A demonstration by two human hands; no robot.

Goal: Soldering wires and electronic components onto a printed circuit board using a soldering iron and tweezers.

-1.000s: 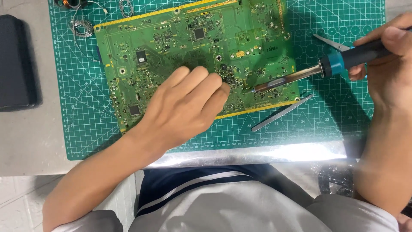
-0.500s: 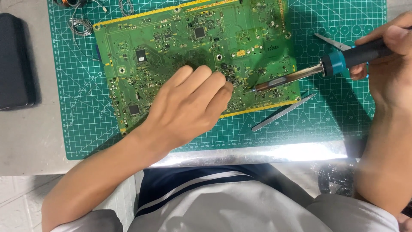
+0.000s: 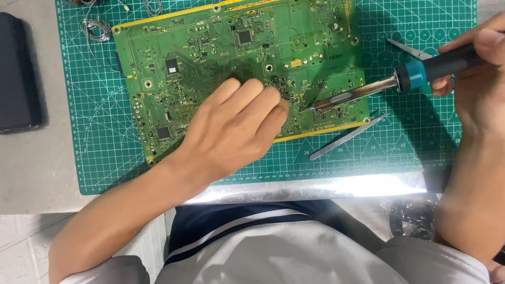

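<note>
Left hand (image 3: 231, 137): flat, holding nothing, on the large green circuit board (image 3: 210, 58).
Right hand (image 3: 481, 73): clasping the teal-collared black soldering iron (image 3: 389, 84), tip on board.

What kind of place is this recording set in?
Probably an electronics repair or soldering bench. The right hand holds a soldering iron to a large green circuit board that the left hand steadies, on a gridded cutting mat with tweezers beside it.
</note>
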